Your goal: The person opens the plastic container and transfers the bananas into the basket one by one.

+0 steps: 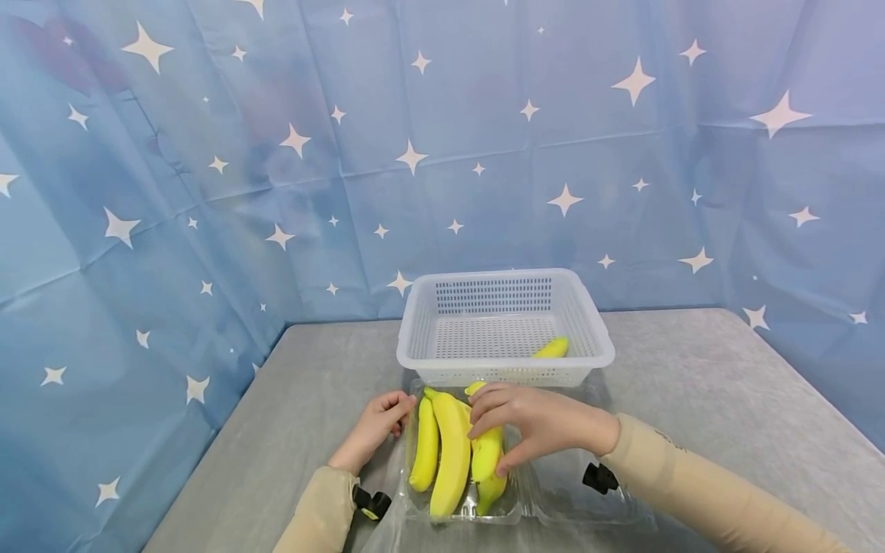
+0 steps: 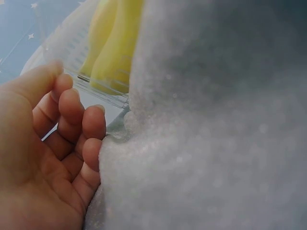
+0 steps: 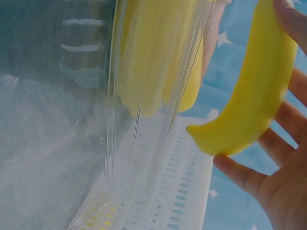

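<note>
My right hand [image 1: 532, 422] holds a yellow banana [image 3: 254, 91] between the thumb and fingers, above the right side of a clear plastic clamshell box [image 1: 512, 513]. Inside the box lie a large banana [image 1: 451, 461] and, left of it, a smaller banana [image 1: 425, 445]. Another banana [image 1: 492, 491] shows partly beneath the held one. At the box's upper left rim, my left hand [image 1: 376, 426] pinches the edge with thumb and forefinger. Its other fingers [image 2: 93, 122] are curled in the left wrist view.
A white perforated basket [image 1: 422, 371] stands just behind the box, with one banana [image 1: 553, 348] at its front right. The box's clear lid [image 1: 581, 491] lies folded out to the right on the grey table [image 1: 726, 399]. A blue star-patterned curtain [image 1: 484, 192] hangs behind.
</note>
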